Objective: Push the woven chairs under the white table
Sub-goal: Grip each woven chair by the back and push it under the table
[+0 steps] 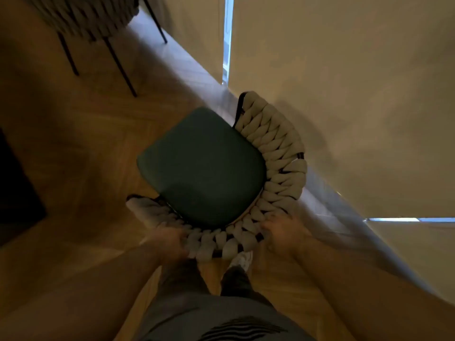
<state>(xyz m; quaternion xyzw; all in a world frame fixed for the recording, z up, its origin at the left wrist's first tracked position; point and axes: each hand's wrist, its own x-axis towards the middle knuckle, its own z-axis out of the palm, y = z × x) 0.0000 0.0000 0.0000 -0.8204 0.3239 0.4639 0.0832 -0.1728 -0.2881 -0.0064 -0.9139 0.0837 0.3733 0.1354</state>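
A woven chair [275, 153] with a dark green seat cushion and a thick pale braided backrest stands on the wooden floor right in front of me. My left hand [170, 242] grips the backrest's braid on its left side. My right hand [280, 232] grips the same braided rim on its right side. A second woven chair [83, 18] with thin black legs stands at the top left, only partly in view. The white table is not in view. The picture is blurred by motion.
Pale roller blinds [344, 70] cover windows along the right, close behind the chair's far side, with a bright gap between them. A dark object [14, 188] lies at the left edge. My legs and feet stand just behind the chair.
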